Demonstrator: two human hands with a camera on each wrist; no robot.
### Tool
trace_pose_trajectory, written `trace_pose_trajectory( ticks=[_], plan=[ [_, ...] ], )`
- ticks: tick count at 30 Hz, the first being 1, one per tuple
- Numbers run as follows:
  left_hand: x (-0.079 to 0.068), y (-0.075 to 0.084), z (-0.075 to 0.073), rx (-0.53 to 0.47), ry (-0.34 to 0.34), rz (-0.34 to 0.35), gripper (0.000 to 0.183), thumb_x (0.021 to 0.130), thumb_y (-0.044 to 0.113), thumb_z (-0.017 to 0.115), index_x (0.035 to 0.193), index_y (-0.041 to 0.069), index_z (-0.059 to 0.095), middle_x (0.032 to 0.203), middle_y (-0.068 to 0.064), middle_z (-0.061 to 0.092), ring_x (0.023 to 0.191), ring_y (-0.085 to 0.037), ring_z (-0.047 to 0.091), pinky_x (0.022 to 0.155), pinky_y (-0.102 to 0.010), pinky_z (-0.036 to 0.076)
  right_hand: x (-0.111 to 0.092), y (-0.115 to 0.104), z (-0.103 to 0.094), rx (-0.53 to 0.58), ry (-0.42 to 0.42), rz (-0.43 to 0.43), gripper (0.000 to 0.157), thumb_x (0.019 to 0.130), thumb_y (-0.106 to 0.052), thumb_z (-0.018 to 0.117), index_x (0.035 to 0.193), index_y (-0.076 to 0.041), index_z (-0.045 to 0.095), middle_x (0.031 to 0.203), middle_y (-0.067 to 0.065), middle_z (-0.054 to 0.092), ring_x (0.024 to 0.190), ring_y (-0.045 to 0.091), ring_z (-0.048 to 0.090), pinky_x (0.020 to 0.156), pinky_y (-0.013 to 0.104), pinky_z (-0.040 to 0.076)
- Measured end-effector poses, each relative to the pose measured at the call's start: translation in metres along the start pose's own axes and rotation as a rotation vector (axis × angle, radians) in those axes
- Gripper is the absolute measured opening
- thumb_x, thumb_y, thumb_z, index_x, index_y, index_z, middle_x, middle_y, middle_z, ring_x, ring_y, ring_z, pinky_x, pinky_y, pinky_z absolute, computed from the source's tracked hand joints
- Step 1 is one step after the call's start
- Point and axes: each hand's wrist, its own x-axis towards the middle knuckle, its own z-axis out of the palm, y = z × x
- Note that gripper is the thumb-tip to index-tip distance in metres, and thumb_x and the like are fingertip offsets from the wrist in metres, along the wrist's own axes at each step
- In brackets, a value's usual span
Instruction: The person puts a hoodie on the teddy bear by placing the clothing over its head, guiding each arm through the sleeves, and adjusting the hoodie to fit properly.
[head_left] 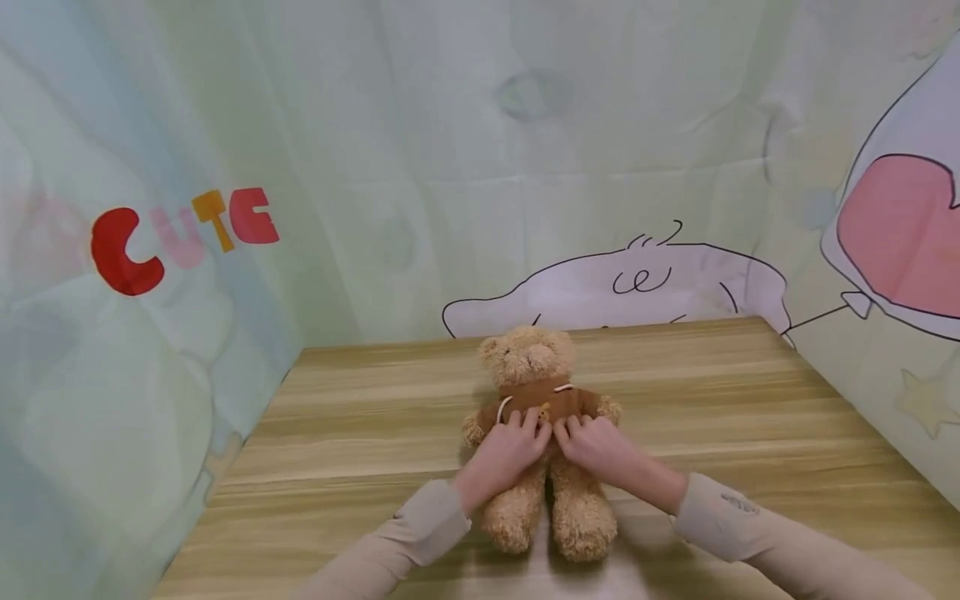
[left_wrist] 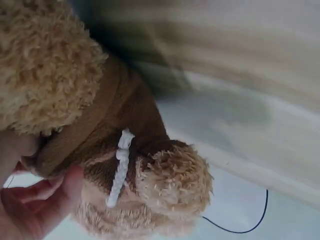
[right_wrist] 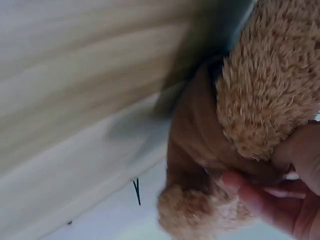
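A fluffy tan teddy bear (head_left: 528, 354) lies on its back on the table, its head toward the far edge and its legs toward me. It wears a brown hoodie (head_left: 528, 392) with white drawstrings (left_wrist: 119, 170) and a small yellowish mark on the front. My left hand (head_left: 510, 450) pinches the hoodie's lower hem at the belly, thumb and fingers on the cloth. Close beside it, my right hand (head_left: 603, 452) pinches the same hem. Both wrist views show the hem (right_wrist: 240, 167) between thumb and fingers. The bear's belly is partly hidden by the hands.
The wood-grain table (head_left: 360, 417) stretches out on both sides of the bear. Printed curtains (head_left: 375, 208) hang behind the table and along its left and right sides.
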Motion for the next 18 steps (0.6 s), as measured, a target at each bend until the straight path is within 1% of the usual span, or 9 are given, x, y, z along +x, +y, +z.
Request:
trace_pose_trajectory(
  ticks=[2,4,7,9,10,12,15,16,18],
  plan=[
    [-0.007,0.001,0.0,-0.036,-0.018,-0.053,0.022,0.082,0.025,0.06,0.103,0.018,0.057,0.092,-0.006,0.055,0.059,-0.013,0.052,0.04,-0.018,0.041,-0.004,-0.004,0.001,0.073,0.004,0.077,0.027,0.073,-0.009,0.068,0.097,-0.006,0.058,0.076,0.006,0.056,0.042,0.01,0.04,0.035,0.021,0.031],
    [-0.014,0.002,0.002,-0.072,-0.024,-0.118,0.022,0.079,0.024,0.062,0.098,0.014,0.056,0.083,-0.006,0.056,0.051,-0.013,0.05,0.037,-0.019,0.039,-0.009,-0.007,0.002,0.139,0.01,0.171,0.032,0.071,-0.006,0.068,0.099,-0.003,0.054,0.078,0.009,0.055,0.041,0.01,0.038,0.034,0.021,0.031],
    [-0.025,0.003,0.006,-0.11,-0.042,-0.197,0.017,0.076,0.018,0.062,0.088,0.01,0.054,0.063,-0.002,0.053,0.04,-0.01,0.045,0.033,-0.021,0.035,-0.017,-0.011,0.005,0.242,0.022,0.303,0.03,0.069,0.0,0.066,0.094,0.002,0.049,0.066,0.008,0.051,0.039,0.011,0.036,0.033,0.021,0.029],
    [-0.032,0.003,0.008,-0.178,-0.061,-0.22,0.013,0.076,0.013,0.062,0.084,0.008,0.053,0.053,-0.001,0.052,0.038,-0.01,0.045,0.034,-0.022,0.036,-0.023,-0.011,0.007,0.299,0.038,0.331,0.025,0.069,0.004,0.062,0.09,0.004,0.047,0.057,0.006,0.046,0.039,0.011,0.036,0.033,0.022,0.028],
    [-0.035,0.003,0.009,-0.251,-0.079,-0.229,0.011,0.077,0.012,0.061,0.083,0.007,0.053,0.051,-0.001,0.052,0.039,-0.01,0.047,0.035,-0.023,0.036,-0.025,-0.011,0.008,0.342,0.045,0.33,0.024,0.07,0.005,0.061,0.088,0.004,0.046,0.055,0.004,0.045,0.039,0.012,0.038,0.034,0.022,0.028],
    [-0.04,0.002,0.01,-0.451,-0.118,-0.245,0.009,0.078,0.009,0.061,0.082,0.007,0.053,0.053,-0.002,0.053,0.044,-0.013,0.051,0.039,-0.025,0.037,-0.032,-0.008,0.009,0.422,0.047,0.292,0.02,0.073,0.006,0.057,0.089,0.001,0.046,0.056,0.002,0.046,0.039,0.01,0.038,0.036,0.02,0.027],
    [-0.045,-0.006,0.007,-0.736,-0.185,-0.24,0.007,0.081,0.009,0.059,0.078,0.008,0.052,0.057,-0.001,0.053,0.05,-0.013,0.052,0.044,-0.024,0.037,-0.039,0.0,0.01,0.46,0.086,0.15,0.016,0.078,-0.002,0.057,0.09,-0.006,0.048,0.063,-0.002,0.051,0.044,0.007,0.038,0.039,0.016,0.026],
    [-0.046,-0.01,0.005,-0.814,-0.217,-0.229,0.008,0.081,0.007,0.058,0.076,0.009,0.052,0.057,0.001,0.051,0.05,-0.011,0.05,0.045,-0.022,0.035,-0.041,0.003,0.011,0.474,0.115,0.101,0.014,0.079,-0.007,0.058,0.09,-0.008,0.049,0.064,-0.004,0.051,0.046,0.005,0.038,0.041,0.014,0.026],
    [-0.045,-0.017,0.001,-0.904,-0.249,-0.225,0.01,0.077,0.005,0.058,0.071,0.01,0.052,0.057,0.003,0.048,0.05,-0.006,0.044,0.044,-0.018,0.033,-0.043,0.012,0.011,0.514,0.193,0.033,0.011,0.078,-0.011,0.06,0.086,-0.012,0.052,0.064,-0.006,0.05,0.053,0.005,0.039,0.047,0.015,0.028]
  ],
)
